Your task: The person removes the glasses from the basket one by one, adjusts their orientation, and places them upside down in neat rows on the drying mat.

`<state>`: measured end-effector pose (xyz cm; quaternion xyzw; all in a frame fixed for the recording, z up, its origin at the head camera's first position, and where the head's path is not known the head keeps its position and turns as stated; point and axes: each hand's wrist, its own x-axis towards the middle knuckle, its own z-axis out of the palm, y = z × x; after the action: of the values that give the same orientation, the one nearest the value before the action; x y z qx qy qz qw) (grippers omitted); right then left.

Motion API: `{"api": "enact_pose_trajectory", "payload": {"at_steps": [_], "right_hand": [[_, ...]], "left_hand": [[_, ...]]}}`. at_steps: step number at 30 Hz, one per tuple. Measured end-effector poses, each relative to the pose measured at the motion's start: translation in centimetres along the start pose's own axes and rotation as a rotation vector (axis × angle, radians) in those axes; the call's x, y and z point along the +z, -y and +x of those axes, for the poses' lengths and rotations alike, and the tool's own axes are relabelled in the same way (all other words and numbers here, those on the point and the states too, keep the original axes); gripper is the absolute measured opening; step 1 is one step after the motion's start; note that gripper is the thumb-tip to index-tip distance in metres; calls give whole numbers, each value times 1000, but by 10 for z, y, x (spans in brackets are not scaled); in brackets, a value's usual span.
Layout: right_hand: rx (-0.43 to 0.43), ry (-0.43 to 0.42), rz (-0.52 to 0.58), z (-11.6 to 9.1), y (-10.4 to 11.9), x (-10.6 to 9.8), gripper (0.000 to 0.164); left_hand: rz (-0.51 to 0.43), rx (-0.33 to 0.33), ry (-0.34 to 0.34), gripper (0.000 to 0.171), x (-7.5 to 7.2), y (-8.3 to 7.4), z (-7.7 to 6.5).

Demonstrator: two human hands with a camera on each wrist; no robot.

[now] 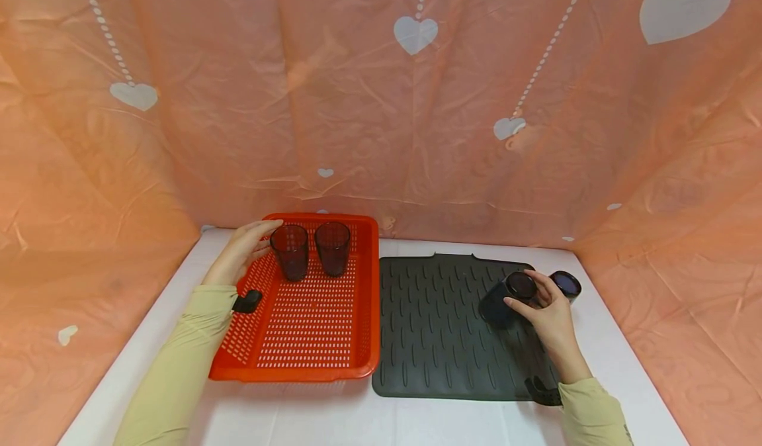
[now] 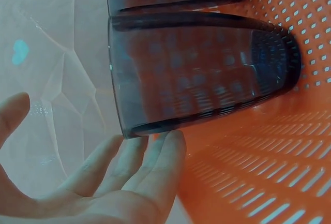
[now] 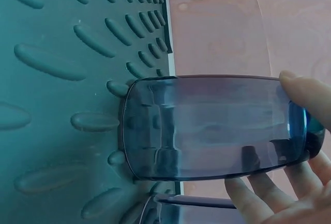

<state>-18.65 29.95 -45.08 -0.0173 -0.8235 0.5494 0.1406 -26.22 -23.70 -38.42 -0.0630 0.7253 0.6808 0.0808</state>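
Note:
In the head view two dark tinted glasses, a left glass point(image 1: 292, 257) and a right glass point(image 1: 333, 251), stand mouth up at the back of an orange basket point(image 1: 372, 300). My left hand point(image 1: 241, 254) is beside the left glass; in the left wrist view its straight fingertips point(image 2: 173, 144) lie against or just by the glass wall, with the thumb held away. My right hand point(image 1: 550, 313) grips another tinted glass point(image 3: 222, 125) around its base end, thumb on one side and fingers on the other. That glass is upside down, its rim at the dark ribbed mat point(image 1: 452, 340).
One more dark glass point(image 1: 565, 284) is upside down at the mat's back right corner, right behind my right hand. Basket and mat lie side by side on a white-covered table point(image 1: 446, 423). An orange-pink curtain point(image 1: 357, 102) with hearts hangs close behind and at both sides.

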Motion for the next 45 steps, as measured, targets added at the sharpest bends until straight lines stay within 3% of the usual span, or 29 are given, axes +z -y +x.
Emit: {"api": "enact_pose_trajectory", "payload": {"at_steps": [11, 16, 22, 31, 36, 45], "right_hand": [[-6, -6, 2, 5, -4, 4, 70], [6, -6, 30, 6, -5, 5, 69], [52, 18, 8, 5, -2, 6, 72], [52, 48, -1, 4, -4, 7, 74], [54, 52, -2, 3, -3, 6, 74], [52, 61, -27, 4, -2, 7, 74]], "left_hand": [[-41, 4, -1, 69, -3, 4, 5], [-33, 25, 42, 69, -3, 7, 8], [31, 52, 75, 74, -3, 10, 13], [103, 34, 90, 82, -2, 14, 14], [175, 44, 78, 89, 0, 16, 13], [275, 72, 31, 86, 3, 19, 14]]}}
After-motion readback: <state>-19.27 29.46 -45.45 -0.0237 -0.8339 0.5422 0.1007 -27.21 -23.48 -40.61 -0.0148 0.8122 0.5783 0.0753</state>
